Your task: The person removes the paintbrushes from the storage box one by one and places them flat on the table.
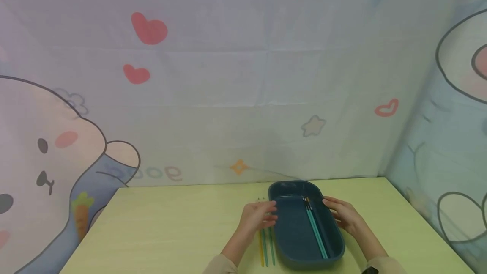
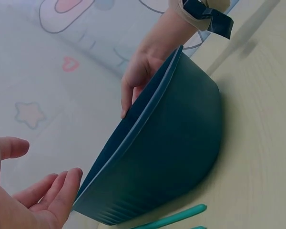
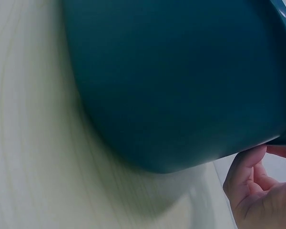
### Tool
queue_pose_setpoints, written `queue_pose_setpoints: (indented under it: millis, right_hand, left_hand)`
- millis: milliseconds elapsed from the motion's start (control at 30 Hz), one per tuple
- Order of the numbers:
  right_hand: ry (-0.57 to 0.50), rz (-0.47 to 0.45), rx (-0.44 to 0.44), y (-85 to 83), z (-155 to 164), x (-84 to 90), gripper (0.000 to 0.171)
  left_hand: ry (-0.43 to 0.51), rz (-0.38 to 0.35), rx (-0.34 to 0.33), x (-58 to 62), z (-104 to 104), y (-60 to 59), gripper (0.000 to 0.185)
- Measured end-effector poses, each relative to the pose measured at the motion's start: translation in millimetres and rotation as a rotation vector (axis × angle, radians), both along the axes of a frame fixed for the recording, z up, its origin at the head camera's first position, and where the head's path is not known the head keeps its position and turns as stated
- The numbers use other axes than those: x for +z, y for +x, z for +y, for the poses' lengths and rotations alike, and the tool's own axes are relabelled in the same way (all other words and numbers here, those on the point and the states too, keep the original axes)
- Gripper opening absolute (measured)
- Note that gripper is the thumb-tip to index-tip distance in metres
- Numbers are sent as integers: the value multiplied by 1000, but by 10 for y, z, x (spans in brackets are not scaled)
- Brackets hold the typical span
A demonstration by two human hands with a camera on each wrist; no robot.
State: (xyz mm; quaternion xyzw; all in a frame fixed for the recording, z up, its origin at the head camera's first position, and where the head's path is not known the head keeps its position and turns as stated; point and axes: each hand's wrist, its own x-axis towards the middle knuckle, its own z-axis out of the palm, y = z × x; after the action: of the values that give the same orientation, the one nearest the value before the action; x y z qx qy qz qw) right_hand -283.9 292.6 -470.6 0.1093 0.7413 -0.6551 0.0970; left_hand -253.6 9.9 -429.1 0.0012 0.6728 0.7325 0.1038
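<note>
The dark blue tray (image 1: 304,261) sits near the table's (image 1: 171,223) front edge between both hands: left hand (image 1: 258,217) relaxed beside its rim, right hand (image 1: 344,215) touching the far side, fingers loose. No readable writing.

So the tray (image 1: 300,240) sits on the table (image 1: 171,227), toward the near edge and a bit right of center. My left hand (image 1: 256,217) is at its left rim, my right hand (image 1: 344,215) at its right rim. A few pencils (image 1: 316,231) lie lengthwise in the tray, near its right wall. More loose pencils (image 1: 266,248) lie on the table just left of the tray, partly under my left hand.
</note>
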Motion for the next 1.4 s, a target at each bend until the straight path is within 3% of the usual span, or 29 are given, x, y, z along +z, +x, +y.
queue_pose_setpoints:
  millis: [233,467,800,1400]
  right_hand:
    - [-60,21,36,-16,31,-12,64]
    - [-12,11,-11,-18,-79,11,61]
    - [-14,13,-4,-27,-54,47,64]
    - [-45,18,-11,14,1,15,61]
  left_hand:
    - [-35,41,-5,6,87,-54,42]
    - [-72,52,-25,39,136,-84,42]
    - [-91,74,-38,93,273,-152,40]
    - [-197,95,-37,52,529,-222,41]
